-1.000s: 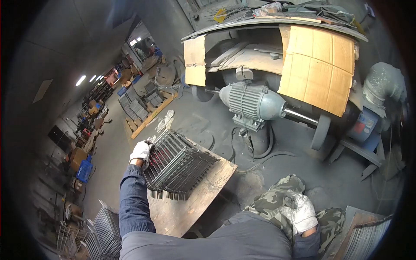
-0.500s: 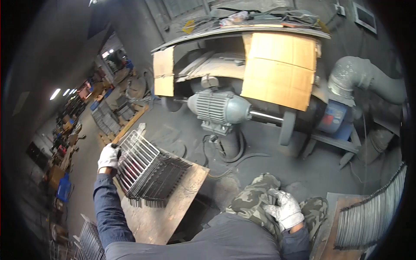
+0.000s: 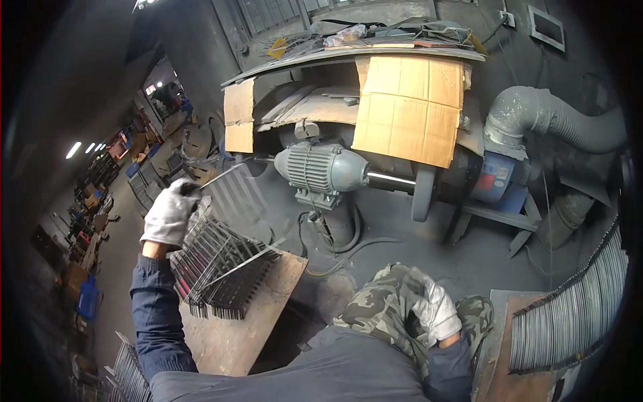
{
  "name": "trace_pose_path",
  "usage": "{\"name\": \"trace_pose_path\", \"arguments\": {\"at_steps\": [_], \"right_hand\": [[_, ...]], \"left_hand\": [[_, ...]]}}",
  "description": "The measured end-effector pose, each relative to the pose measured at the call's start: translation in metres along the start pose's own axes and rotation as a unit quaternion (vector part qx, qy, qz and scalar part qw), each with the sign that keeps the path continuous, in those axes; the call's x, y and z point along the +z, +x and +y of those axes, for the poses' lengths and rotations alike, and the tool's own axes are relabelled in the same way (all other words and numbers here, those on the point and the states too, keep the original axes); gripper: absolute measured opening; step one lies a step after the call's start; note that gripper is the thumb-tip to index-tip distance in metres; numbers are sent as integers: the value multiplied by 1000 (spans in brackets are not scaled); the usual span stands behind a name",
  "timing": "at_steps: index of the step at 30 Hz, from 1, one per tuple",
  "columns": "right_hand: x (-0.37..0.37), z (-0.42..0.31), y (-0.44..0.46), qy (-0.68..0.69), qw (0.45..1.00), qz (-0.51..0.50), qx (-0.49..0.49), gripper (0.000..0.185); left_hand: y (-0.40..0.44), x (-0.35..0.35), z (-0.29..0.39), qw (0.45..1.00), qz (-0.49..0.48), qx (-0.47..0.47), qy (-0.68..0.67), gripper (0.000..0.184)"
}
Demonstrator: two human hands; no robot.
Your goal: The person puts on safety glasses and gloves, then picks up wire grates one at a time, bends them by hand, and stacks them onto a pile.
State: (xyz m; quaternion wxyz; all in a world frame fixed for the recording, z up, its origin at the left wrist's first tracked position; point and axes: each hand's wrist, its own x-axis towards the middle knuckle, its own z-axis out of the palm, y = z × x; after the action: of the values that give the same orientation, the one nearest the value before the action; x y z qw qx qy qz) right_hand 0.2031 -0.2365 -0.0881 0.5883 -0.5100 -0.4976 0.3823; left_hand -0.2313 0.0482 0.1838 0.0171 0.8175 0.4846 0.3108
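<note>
The blue bin [image 3: 88, 297] stands on the floor [image 3: 395, 228]; its contents are unclear. The left hand [image 3: 173, 213] has its grip closed on a blurred wire rack [image 3: 236, 191], raised over the rack stack [image 3: 224, 268]. Bare worktop [image 3: 234, 342] borders the stack's near side. Floor opens toward the electric motor [image 3: 320, 167]. The right hand [image 3: 435, 311], fingers loosely curled, looks unladen.

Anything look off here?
Yes, mildly: cardboard hangs from the hood behind the motor, looking like a makeshift guard, and loose scraps are heaped on top. The rack in the left hand is too blurred to judge.
</note>
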Motion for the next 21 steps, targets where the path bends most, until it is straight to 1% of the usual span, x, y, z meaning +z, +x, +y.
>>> {"name": "trace_pose_path", "arguments": {"at_steps": [1, 2, 3, 4, 5, 6, 7, 8, 9, 11, 12, 14, 15, 16, 17, 18, 20, 21], "right_hand": [[-7, 21, 5, -28, 998, -8, -63, 76], [-3, 12, 6, 34, 997, 24, -60, 72], [6, -6, 17, 94, 992, 56, -58, 69], [8, -12, 29, 163, 982, 84, -37, 68], [9, -18, 40, 232, 966, 115, -21, 68], [13, -26, 48, 221, 966, 133, -23, 65], [22, -35, 57, 209, 966, 151, -26, 62], [24, -39, 62, 199, 965, 171, -29, 59], [18, -17, 74, 404, 898, 176, -8, 53], [8, 15, 76, 307, 941, 135, 37, 44], [6, 17, 72, 257, 958, 115, 60, 40], [6, 7, 63, 124, 977, 171, 32, 24], [0, -10, 57, 171, 965, 188, 62, 21], [-6, -18, 55, 217, 950, 205, 91, 18], [-15, 3, 55, 244, 933, 254, 65, 16], [-26, 7, 51, 264, 921, 276, 78, 16], [-47, 10, 50, 302, 894, 316, 100, 16], [-54, 5, 50, 312, 876, 348, 120, 16]], "left_hand": [[5, 11, 14, 997, -10, 64, 38, 18], [5, 21, 40, 994, -23, 102, 17, 20], [-2, 26, 86, 990, -27, 124, 54, 23], [-4, 35, 114, 983, -41, 170, 61, 26], [-4, 48, 129, 966, -27, 251, 58, 26], [-4, 61, 142, 959, -64, 275, -5, 26], [-8, 75, 164, 942, -28, 332, 39, 27], [-8, 97, 169, 933, -41, 354, -56, 28], [-8, 116, 178, 913, -57, 375, -148, 29], [-14, 134, 212, 901, -57, 429, -34, 29], [-13, 142, 225, 888, -56, 455, 23, 28], [-9, 169, 233, 886, -61, 460, -9, 25], [-5, 183, 234, 884, -62, 462, -27, 24], [-4, 195, 234, 882, -118, 444, -104, 35], [-6, 199, 240, 891, -102, 430, -109, 46], [-8, 202, 246, 899, -88, 414, -114, 58], [-6, 218, 242, 923, 18, 365, -119, 79], [-15, 245, 228, 952, 16, 253, -172, 88]]}}
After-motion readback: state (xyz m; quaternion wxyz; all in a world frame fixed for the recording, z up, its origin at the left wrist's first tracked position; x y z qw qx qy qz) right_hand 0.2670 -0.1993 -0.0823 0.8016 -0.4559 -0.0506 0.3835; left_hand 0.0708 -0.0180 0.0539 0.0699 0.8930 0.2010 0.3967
